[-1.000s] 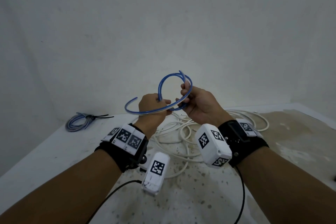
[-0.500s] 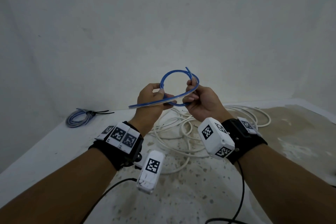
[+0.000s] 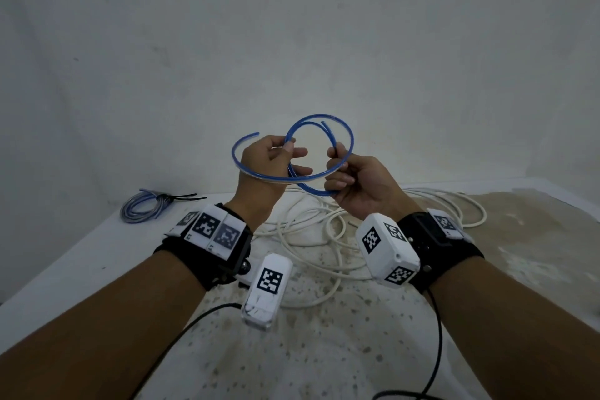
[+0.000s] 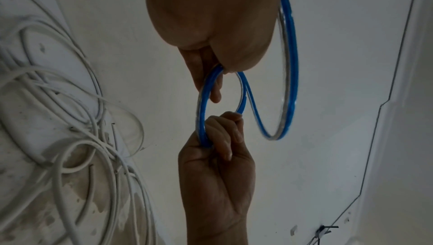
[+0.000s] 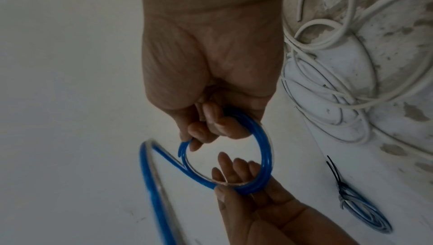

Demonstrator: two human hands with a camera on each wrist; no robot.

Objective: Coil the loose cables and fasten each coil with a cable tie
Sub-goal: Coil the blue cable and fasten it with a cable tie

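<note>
A stiff blue cable [image 3: 319, 116] is held in the air above the table, bent into one loop with a loose tail curving round the back of my left hand. My left hand [image 3: 289, 148] pinches the loop between thumb and forefinger, its other fingers stretched out. My right hand [image 3: 336, 156] grips the loop's other side with curled fingers, close to the cable's short end. In the left wrist view the blue cable [image 4: 290, 63] arcs past my left hand, and my right hand [image 4: 218, 137] grips it below. The right wrist view shows my left hand [image 5: 234, 180] pinching the blue loop [image 5: 267, 147].
A tangle of loose white cables [image 3: 324, 237] lies on the speckled table [image 3: 324, 351] right under my hands. A blue-grey coil [image 3: 143, 208], bound with a black cable tie, lies at the table's far left by the wall. White cables [image 5: 339, 82] and that coil [image 5: 365, 210] also show in the right wrist view.
The loop has grown wider and tipped up. The loose tail swung from low on the left to up behind my left hand, whose lower fingers have stretched out.
</note>
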